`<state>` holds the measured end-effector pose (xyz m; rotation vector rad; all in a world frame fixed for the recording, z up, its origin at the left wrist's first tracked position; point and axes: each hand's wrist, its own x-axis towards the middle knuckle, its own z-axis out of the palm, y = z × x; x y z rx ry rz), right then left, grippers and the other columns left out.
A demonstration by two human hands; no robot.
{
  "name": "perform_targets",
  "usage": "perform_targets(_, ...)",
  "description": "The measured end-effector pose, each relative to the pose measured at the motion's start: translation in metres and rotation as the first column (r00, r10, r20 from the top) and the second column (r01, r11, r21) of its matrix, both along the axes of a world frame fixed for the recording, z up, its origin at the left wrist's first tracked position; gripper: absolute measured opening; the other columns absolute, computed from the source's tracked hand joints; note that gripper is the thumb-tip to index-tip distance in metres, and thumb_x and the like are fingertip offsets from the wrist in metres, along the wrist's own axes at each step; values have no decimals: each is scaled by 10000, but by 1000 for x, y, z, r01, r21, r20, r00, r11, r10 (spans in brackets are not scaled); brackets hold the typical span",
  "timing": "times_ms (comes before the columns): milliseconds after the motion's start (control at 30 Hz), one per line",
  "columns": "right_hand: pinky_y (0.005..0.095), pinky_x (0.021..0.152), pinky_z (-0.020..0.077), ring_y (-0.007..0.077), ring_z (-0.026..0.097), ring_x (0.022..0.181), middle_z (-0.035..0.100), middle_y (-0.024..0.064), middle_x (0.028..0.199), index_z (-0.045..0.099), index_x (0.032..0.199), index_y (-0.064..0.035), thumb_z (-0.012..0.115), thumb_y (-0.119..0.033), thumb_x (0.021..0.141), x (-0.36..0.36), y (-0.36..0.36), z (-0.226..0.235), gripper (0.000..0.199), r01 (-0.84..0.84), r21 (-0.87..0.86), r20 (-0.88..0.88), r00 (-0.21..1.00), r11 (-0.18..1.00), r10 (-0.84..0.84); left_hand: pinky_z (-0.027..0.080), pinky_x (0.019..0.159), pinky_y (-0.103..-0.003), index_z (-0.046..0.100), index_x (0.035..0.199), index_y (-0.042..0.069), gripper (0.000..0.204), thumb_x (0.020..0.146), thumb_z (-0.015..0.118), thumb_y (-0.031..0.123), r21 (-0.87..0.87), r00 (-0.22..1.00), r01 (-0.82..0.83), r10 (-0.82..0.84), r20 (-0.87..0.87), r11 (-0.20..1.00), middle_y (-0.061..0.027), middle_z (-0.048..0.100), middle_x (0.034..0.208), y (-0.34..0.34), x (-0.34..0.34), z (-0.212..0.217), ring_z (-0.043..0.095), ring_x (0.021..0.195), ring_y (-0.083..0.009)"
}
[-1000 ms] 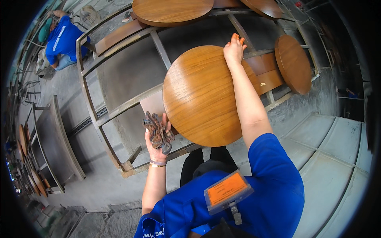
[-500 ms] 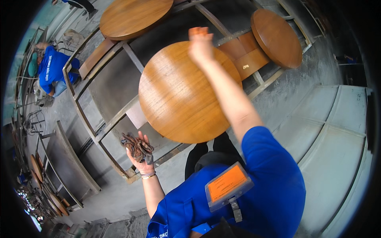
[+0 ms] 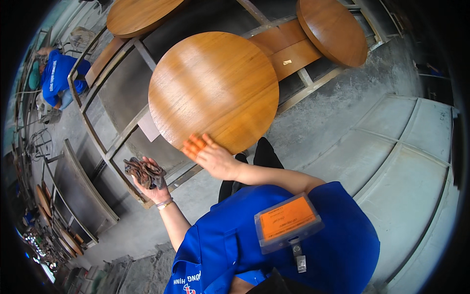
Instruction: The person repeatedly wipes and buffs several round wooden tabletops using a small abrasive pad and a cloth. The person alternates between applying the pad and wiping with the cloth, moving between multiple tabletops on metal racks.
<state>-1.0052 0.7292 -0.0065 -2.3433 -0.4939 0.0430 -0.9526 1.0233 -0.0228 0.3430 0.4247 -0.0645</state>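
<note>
While the left hand (image 3: 155,190) clasps a rag (image 3: 144,171), the right hand (image 3: 215,160), fingers (image 3: 198,143) released, lies at the near edge of the round wooden top (image 3: 215,88) over a metal frame (image 3: 121,138), the blue shirt (image 3: 342,235) bearing white lettering (image 3: 190,280) and 1 printed badge (image 3: 288,216).

A co-worker (image 3: 55,85) in a blue shirt (image 3: 63,72) works at upper left — a dark panel (image 3: 81,183) stands at left, large pale panels (image 3: 413,191) spread across the gray concrete floor (image 3: 313,139) at right.
</note>
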Motion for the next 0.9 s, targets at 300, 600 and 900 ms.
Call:
perform_targets(300,601,1321,127,451,372,1541,522,276,1544,525,1529,15,547,-68,1025,-43,-289,-20,511,834,-165,324,550,527,-770,594,933,-430,613,1407,34,487,1059,673,369,580,982,187,-140,-125,793,-153,730,1245,-64,20,47,699,1101,-287)
perform_targets(600,543,1319,175,405,230,1634,387,196,1708,335,1669,-16,492,-61,1100,-104,-404,4,592,838,-109,254,544,535,-800,564,955,-440,696,1218,61,429,865,872,227,928,999,46,-3,-51,-370,-166,737,1123,-195,33,47,712,1058,-331)
perform_targets(900,552,1324,176,416,227,1632,371,196,1716,330,1665,2,453,-54,1098,-132,-481,-14,583,711,-152,14,696,686,-718,535,950,-506,710,1266,116,495,847,885,312,579,963,198,266,34,-791,-187,665,1146,-288,36,29,627,1075,-413)
